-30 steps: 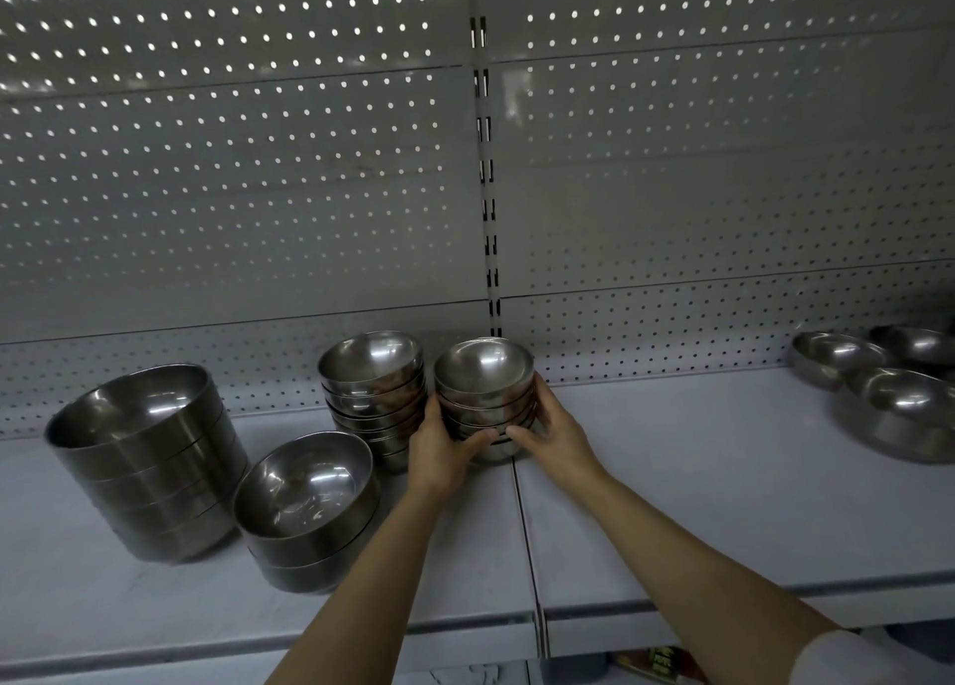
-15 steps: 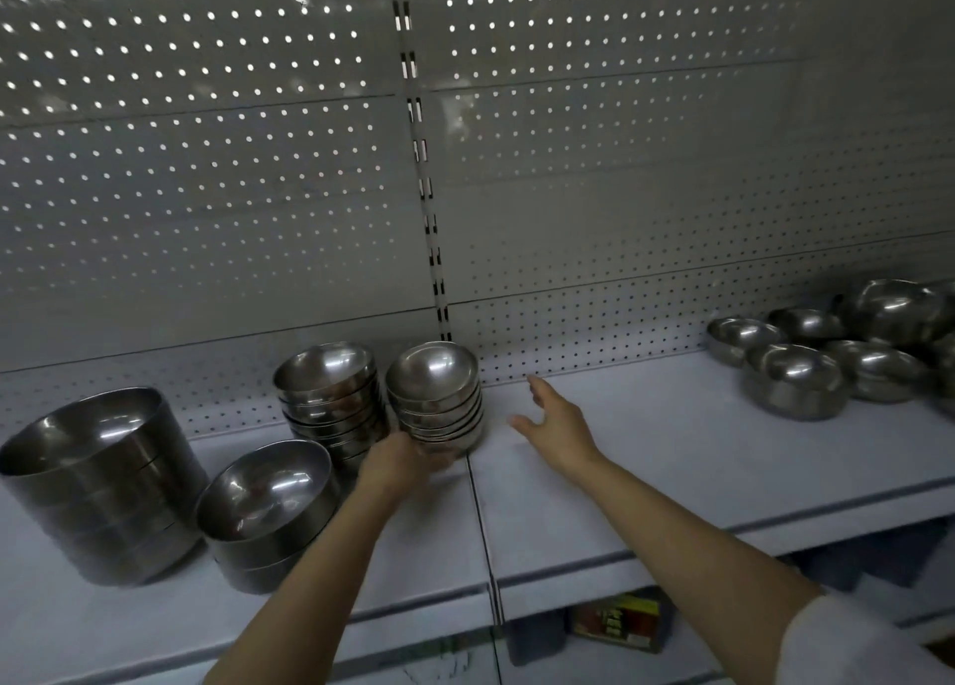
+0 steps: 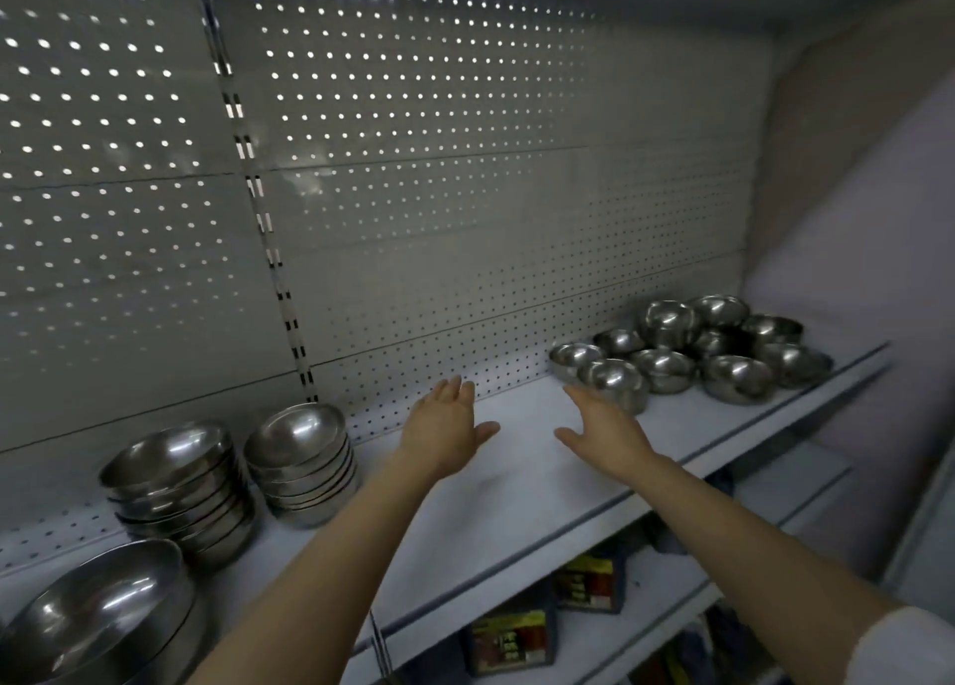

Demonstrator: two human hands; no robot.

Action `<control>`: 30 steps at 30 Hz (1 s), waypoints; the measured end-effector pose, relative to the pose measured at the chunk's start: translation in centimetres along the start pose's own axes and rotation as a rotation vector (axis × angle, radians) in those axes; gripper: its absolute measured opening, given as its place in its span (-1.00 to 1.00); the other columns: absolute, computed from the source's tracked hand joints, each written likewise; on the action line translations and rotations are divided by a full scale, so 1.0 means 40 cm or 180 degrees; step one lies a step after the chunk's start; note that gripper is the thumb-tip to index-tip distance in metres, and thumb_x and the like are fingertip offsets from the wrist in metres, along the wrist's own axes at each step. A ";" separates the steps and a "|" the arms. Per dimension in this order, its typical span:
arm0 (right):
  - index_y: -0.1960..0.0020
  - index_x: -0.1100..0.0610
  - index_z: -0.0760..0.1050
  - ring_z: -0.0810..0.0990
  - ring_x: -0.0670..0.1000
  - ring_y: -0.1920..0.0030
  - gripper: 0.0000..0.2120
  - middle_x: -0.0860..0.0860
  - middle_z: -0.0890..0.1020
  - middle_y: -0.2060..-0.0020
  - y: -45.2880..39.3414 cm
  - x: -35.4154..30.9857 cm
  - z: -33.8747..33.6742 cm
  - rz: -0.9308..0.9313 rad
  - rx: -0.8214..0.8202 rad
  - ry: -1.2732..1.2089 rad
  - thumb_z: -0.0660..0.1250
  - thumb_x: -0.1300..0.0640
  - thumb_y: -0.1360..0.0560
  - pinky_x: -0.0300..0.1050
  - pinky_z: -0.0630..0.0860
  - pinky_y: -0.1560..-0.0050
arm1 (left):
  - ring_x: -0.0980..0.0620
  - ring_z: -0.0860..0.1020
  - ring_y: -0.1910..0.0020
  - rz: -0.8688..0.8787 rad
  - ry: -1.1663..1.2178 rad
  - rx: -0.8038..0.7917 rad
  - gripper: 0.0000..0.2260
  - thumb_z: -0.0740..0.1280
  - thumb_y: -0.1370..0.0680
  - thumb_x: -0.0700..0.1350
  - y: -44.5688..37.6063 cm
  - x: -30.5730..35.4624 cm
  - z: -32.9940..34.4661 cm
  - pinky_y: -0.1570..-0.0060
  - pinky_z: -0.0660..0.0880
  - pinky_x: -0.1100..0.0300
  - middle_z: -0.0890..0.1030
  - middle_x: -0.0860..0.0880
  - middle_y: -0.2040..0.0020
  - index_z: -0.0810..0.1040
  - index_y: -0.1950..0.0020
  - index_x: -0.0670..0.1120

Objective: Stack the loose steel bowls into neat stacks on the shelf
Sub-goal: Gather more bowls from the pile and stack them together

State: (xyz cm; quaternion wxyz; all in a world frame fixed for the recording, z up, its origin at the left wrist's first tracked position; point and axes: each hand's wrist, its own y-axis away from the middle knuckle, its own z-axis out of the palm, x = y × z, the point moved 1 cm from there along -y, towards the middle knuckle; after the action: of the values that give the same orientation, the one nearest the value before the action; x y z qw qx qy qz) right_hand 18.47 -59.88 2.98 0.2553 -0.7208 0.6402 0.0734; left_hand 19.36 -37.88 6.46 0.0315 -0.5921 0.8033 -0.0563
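Both my hands reach over the shelf (image 3: pixel 517 498), fingers straight, holding nothing: left hand (image 3: pixel 448 431), right hand (image 3: pixel 602 428). Just beyond my right fingertips, loose steel bowls (image 3: pixel 687 351) cluster, mouths mostly up. Left of my left hand, two stacks (image 3: pixel 305 465) stand, leaning slightly.

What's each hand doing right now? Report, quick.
Left hand: open, fingers straight, holding nothing.
Right hand: open, holding nothing, reaching toward the loose bowls.
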 end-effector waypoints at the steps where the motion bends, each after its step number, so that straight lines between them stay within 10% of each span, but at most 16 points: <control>1: -0.54 0.11 0.13 0.31 0.10 -0.42 -0.33 0.10 0.29 -0.47 0.007 0.019 -0.020 0.0028 0.0060 0.0088 0.32 -0.02 -0.54 -0.06 0.33 -0.35 | -0.12 0.01 -0.60 0.0055 -0.0040 0.0010 -0.32 0.06 -0.65 0.23 -0.021 0.022 0.004 -0.55 0.06 -0.03 0.00 -0.14 -0.63 -0.01 -0.62 -0.15; 15: -0.54 0.13 0.11 0.25 0.09 -0.46 -0.31 0.09 0.24 -0.50 0.020 0.314 -0.184 0.0344 0.0434 0.0645 0.33 -0.02 -0.53 -0.05 0.26 -0.42 | -0.13 0.04 -0.60 0.0602 -0.0007 0.0051 -0.34 0.07 -0.65 0.22 -0.266 0.308 0.065 -0.55 0.05 -0.04 0.04 -0.12 -0.63 0.01 -0.62 -0.11; 30: -0.56 0.12 0.06 0.26 0.07 -0.46 -0.29 0.08 0.23 -0.51 -0.057 0.578 -0.162 0.0467 0.0494 0.0527 0.31 0.02 -0.53 -0.11 0.26 -0.41 | -0.21 0.36 -0.41 -0.0079 0.0471 -0.0524 -0.49 0.15 -0.67 0.05 -0.465 0.394 0.203 -0.34 0.40 -0.07 0.18 -0.19 -0.53 0.15 -0.57 -0.10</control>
State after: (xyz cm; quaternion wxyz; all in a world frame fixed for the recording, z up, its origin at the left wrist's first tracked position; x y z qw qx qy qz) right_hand 23.16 -83.24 -0.84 0.2505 -0.6537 0.7139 -0.0177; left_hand 33.27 -58.78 1.05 -0.0774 -0.5968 0.7979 -0.0340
